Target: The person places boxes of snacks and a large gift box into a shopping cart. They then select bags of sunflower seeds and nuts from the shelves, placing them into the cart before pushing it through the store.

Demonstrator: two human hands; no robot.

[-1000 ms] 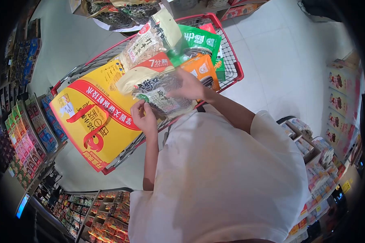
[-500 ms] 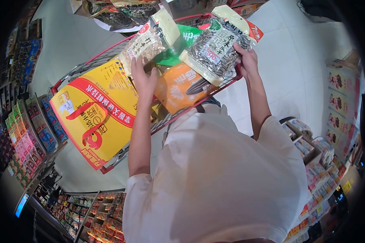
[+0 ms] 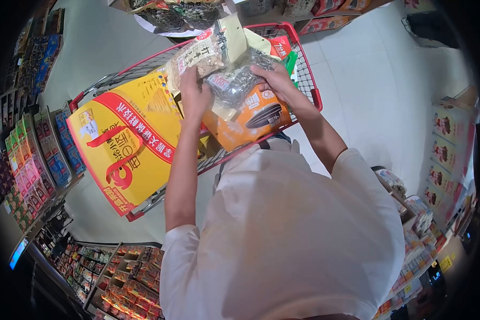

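Note:
A shopping cart [image 3: 313, 88] with red rims holds several packages. My left hand [image 3: 196, 96] grips the lower edge of a pale bag of light-coloured seeds [image 3: 200, 56], tilted at the cart's far side. My right hand [image 3: 276, 80] holds the clear bag of dark seeds [image 3: 232, 82], which now lies against and partly behind the pale bag. Below them an orange package [image 3: 256, 120] with a sunflower seed picture rests in the cart. The big yellow box [image 3: 125, 141] leans over the cart's left side. Only a strip of the green package [image 3: 290, 62] shows at the right.
Bagged goods [image 3: 194, 13] stand on a display beyond the cart. Shelves of packets [image 3: 29, 170] line the left, with more racks [image 3: 136, 282] at the lower left. Stacked goods [image 3: 416, 240] are at the lower right, near a poster panel [image 3: 442, 152].
My right hand has moved left with the dark seed bag, bringing it from the cart's right side against the pale bag. The green package is now mostly covered.

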